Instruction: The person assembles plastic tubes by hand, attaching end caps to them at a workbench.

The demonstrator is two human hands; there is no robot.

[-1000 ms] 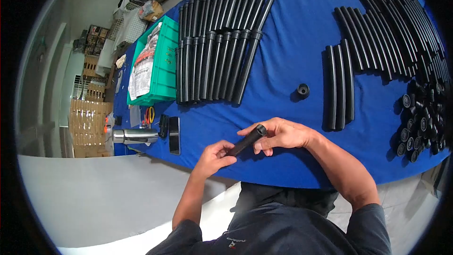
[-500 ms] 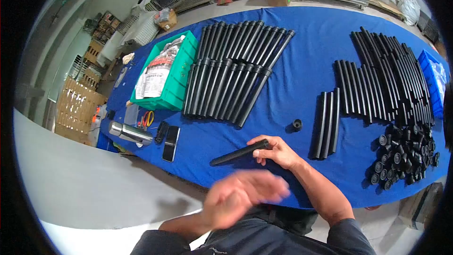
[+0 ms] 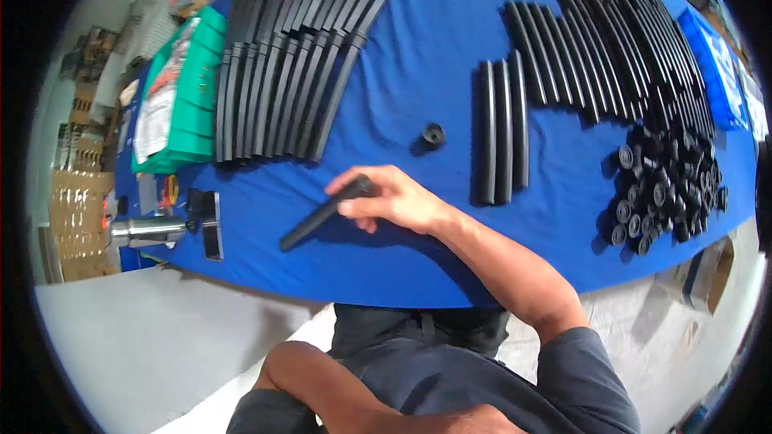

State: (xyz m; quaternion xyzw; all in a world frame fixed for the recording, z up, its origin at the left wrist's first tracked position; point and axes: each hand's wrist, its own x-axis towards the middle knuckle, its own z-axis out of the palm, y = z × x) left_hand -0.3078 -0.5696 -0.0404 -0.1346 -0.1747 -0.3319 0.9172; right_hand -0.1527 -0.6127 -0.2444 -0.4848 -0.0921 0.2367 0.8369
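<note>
My right hand point(image 3: 386, 199) grips the capped end of a black tube point(image 3: 310, 229). The tube lies slanted on the blue table point(image 3: 418, 265), its free end pointing toward the near left edge. A loose black cap point(image 3: 433, 135) sits just beyond the hand. Three bare black tubes point(image 3: 503, 133) lie side by side to the right of the hand. My left forearm point(image 3: 338, 390) is folded across my torso at the bottom of the view. The frame edge cuts off the left hand.
Two rows of capped tubes point(image 3: 281, 88) lie at the far left beside a green crate point(image 3: 189, 112). Many bare tubes point(image 3: 627, 40) and a pile of caps point(image 3: 667, 189) fill the right. A steel flask point(image 3: 149, 231) and a phone point(image 3: 211, 225) sit at the near left edge.
My left hand let go of the tube and drew back to my body, out of view. The right hand keeps the tube and has laid it on the table.
</note>
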